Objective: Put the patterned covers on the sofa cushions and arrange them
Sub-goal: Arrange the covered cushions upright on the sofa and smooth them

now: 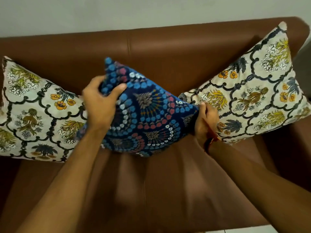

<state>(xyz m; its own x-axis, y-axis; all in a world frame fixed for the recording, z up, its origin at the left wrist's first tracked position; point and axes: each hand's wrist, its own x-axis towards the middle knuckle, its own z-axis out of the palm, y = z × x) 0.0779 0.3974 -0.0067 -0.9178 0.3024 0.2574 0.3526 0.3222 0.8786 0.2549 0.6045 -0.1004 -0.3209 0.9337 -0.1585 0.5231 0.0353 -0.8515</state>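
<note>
A dark blue cushion (148, 115) with rings of blue, pink and white flowers stands tilted on one corner in the middle of the brown sofa (168, 51). My left hand (101, 100) grips its upper left edge, thumb on the front. My right hand (205, 121) pinches its right corner. A cream cushion (35, 111) with black scallops and yellow flowers leans against the sofa back at the left. A matching cream cushion (252, 91) leans at the right, touching the blue one's right corner.
The sofa seat (159, 190) stretches in front of the cushions, with a seam down its middle. A pale wall (134, 10) rises behind the sofa back. A strip of light floor (260, 230) shows at the lower right.
</note>
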